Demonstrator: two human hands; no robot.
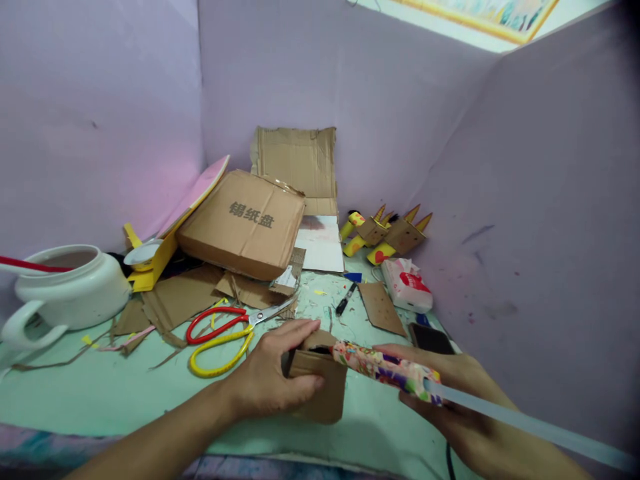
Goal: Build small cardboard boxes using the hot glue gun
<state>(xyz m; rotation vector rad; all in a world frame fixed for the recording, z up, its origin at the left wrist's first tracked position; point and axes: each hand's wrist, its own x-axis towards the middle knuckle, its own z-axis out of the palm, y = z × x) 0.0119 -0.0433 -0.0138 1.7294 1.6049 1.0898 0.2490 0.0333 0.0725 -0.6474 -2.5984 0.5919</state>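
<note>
A small folded cardboard box (pixel 325 390) is near the table's front, with a dark gap along its upper edge. My left hand (pixel 283 373) grips its left side, thumb in front and fingers over the top. My right hand (pixel 450 393) is closed round a glue gun (pixel 385 368) wrapped in flowery material, a long pale glue stick (pixel 510 413) jutting from its rear. The gun's tip meets the box's top edge beside the gap. Scissors (pixel 250 321) with one red and one yellow handle lie partly open left of the box.
A white pot (pixel 75 293) stands at far left. Behind are a large carton (pixel 240 227) and cardboard scraps (pixel 185 297). A black pen (pixel 346 300), flat cardboard piece (pixel 381 309), tissue pack (pixel 407 285), dark phone-like object (pixel 431 339) and cardboard figures (pixel 400 237) lie right.
</note>
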